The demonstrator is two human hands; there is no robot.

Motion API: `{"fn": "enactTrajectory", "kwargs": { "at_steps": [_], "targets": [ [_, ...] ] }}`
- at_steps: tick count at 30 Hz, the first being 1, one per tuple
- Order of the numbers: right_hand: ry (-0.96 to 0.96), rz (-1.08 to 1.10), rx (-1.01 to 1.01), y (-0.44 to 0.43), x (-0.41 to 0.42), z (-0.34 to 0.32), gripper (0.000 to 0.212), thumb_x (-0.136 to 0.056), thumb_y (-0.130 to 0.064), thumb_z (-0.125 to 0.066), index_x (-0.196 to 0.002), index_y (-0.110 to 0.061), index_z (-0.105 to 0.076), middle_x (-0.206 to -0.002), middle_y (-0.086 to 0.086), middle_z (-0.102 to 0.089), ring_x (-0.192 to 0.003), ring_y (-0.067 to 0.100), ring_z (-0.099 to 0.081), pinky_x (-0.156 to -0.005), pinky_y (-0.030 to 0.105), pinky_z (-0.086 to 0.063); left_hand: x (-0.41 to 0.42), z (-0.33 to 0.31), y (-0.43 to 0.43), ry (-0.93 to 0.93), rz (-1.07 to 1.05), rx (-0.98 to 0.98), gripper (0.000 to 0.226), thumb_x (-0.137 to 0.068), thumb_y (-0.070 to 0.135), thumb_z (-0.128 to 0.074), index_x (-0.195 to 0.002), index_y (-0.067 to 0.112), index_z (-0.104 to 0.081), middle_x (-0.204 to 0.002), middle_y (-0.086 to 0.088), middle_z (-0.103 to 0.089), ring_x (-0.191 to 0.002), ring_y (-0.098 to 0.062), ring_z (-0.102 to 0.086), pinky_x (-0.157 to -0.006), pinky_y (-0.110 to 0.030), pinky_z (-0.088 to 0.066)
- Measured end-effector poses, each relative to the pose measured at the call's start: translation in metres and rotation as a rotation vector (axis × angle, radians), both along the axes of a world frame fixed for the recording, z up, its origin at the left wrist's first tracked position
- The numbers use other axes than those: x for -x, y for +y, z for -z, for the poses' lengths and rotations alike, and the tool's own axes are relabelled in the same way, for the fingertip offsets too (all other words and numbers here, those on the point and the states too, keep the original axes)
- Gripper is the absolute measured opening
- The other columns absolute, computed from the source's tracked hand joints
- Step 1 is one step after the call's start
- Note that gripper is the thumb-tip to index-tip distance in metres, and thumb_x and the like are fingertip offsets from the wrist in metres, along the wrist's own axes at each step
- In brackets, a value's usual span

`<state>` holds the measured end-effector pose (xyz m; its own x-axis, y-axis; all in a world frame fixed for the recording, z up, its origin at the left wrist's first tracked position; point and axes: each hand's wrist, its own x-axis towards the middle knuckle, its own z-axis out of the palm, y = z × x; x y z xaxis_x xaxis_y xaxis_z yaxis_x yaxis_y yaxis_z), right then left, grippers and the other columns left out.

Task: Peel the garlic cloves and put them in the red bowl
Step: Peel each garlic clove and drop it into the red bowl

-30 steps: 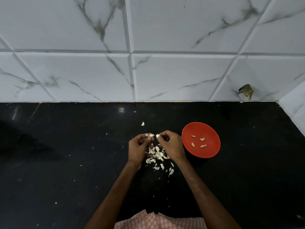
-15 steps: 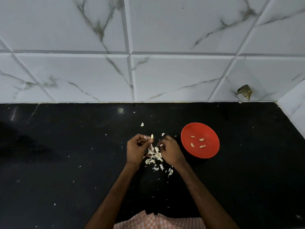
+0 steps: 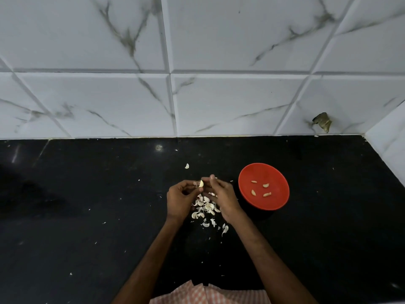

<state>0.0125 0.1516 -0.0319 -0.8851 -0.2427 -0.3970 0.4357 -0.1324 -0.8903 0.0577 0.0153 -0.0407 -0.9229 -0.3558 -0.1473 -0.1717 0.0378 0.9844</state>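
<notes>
My left hand (image 3: 179,199) pinches a pale garlic clove (image 3: 201,183) between thumb and fingertips, just above the black counter. Opposite it, my right hand (image 3: 221,197) has its fingertips at the same clove, thumb and forefinger close together against it. Under both hands lies a pile of garlic skins and cloves (image 3: 205,206). The red bowl (image 3: 278,202) stands just right of my right hand and holds several peeled cloves (image 3: 265,185).
One loose piece of garlic (image 3: 186,166) lies on the counter behind my hands. Small white skin flecks are scattered over the black counter (image 3: 87,216). Marble-look wall tiles (image 3: 219,102) rise behind it, and a side wall closes the right end.
My right hand dipped toward the pile, then rose back to meet my left hand at the clove. The left hand stayed nearly in place.
</notes>
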Motion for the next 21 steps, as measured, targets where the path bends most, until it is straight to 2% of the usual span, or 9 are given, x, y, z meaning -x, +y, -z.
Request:
{"fn": "enactTrajectory", "kwargs": {
  "at_steps": [4,6,9,11,13,16,18,19,21],
  "targets": [
    [-0.015,0.030,0.053,-0.006,-0.008,0.000,0.016,-0.099,-0.010,-0.062,-0.102,0.004,-0.070,-0.096,0.014,-0.075,-0.095,0.022,-0.074,-0.082,0.029,-0.061,0.002,0.004,0.001,-0.010,0.011,0.102,0.013,-0.079,0.016,-0.086,-0.083,0.015,-0.074,-0.079,0.003,-0.077,-0.074,-0.012,-0.074,-0.067,-0.025,-0.059],
    [-0.019,0.086,0.044,-0.007,-0.009,0.002,0.014,-0.098,-0.008,-0.063,-0.103,0.003,-0.071,-0.098,0.018,-0.074,-0.093,0.023,-0.074,-0.079,0.029,-0.061,0.002,0.005,0.002,-0.036,0.002,0.153,0.015,-0.079,0.022,-0.087,-0.079,0.016,-0.073,-0.076,0.005,-0.076,-0.071,-0.010,-0.073,-0.066,-0.025,-0.058],
    [-0.035,0.175,0.026,0.002,-0.006,0.002,0.018,-0.101,-0.009,-0.060,-0.109,0.003,-0.071,-0.102,0.019,-0.075,-0.093,0.023,-0.075,-0.081,0.031,-0.062,0.002,0.008,0.001,-0.083,0.018,0.299,0.025,-0.085,0.038,-0.080,-0.068,0.021,-0.070,-0.065,0.005,-0.071,-0.058,-0.008,-0.066,-0.059,-0.031,-0.054],
    [-0.072,0.215,0.055,0.010,-0.002,0.000,0.020,-0.102,-0.008,-0.056,-0.114,0.002,-0.069,-0.106,0.018,-0.074,-0.094,0.021,-0.074,-0.080,0.028,-0.062,0.004,0.012,0.001,-0.082,0.062,0.353,0.027,-0.091,0.036,-0.075,-0.068,0.023,-0.071,-0.064,0.007,-0.071,-0.057,-0.006,-0.063,-0.060,-0.032,-0.052],
    [-0.162,0.272,0.177,0.021,0.004,-0.002,0.022,-0.103,-0.002,-0.051,-0.119,0.004,-0.065,-0.112,0.019,-0.072,-0.100,0.022,-0.072,-0.081,0.027,-0.061,0.010,0.015,0.006,-0.075,0.121,0.375,0.018,-0.093,0.026,-0.073,-0.075,0.022,-0.073,-0.069,0.009,-0.072,-0.064,0.000,-0.066,-0.066,-0.029,-0.055],
    [-0.296,0.351,0.410,0.041,0.009,-0.004,0.031,-0.100,0.013,-0.041,-0.121,0.008,-0.062,-0.120,0.021,-0.069,-0.109,0.026,-0.068,-0.090,0.031,-0.059,0.019,0.016,0.022,-0.067,0.209,0.439,0.010,-0.090,0.016,-0.075,-0.083,0.021,-0.071,-0.073,0.014,-0.071,-0.070,0.005,-0.066,-0.069,-0.020,-0.051],
    [-0.323,0.384,0.498,0.058,0.010,-0.004,0.037,-0.096,0.016,-0.036,-0.120,0.006,-0.062,-0.126,0.020,-0.067,-0.118,0.028,-0.064,-0.100,0.034,-0.053,0.025,0.015,0.035,-0.054,0.245,0.467,0.014,-0.086,0.010,-0.078,-0.090,0.019,-0.069,-0.082,0.014,-0.071,-0.076,0.005,-0.066,-0.073,-0.018,-0.052],
    [-0.321,0.402,0.513,0.064,0.012,-0.005,0.037,-0.096,0.014,-0.036,-0.121,0.005,-0.062,-0.128,0.020,-0.066,-0.121,0.028,-0.062,-0.104,0.035,-0.050,0.027,0.015,0.039,-0.060,0.260,0.474,0.017,-0.084,0.011,-0.080,-0.091,0.020,-0.068,-0.085,0.014,-0.071,-0.079,0.004,-0.066,-0.075,-0.018,-0.053],
    [-0.314,0.438,0.517,0.079,0.015,-0.005,0.033,-0.098,0.005,-0.043,-0.124,0.005,-0.063,-0.130,0.020,-0.066,-0.123,0.028,-0.062,-0.109,0.036,-0.045,0.032,0.018,0.048,-0.091,0.285,0.497,0.012,-0.085,0.026,-0.081,-0.086,0.026,-0.069,-0.085,0.013,-0.072,-0.079,0.001,-0.067,-0.073,-0.020,-0.053]
  ]
}}
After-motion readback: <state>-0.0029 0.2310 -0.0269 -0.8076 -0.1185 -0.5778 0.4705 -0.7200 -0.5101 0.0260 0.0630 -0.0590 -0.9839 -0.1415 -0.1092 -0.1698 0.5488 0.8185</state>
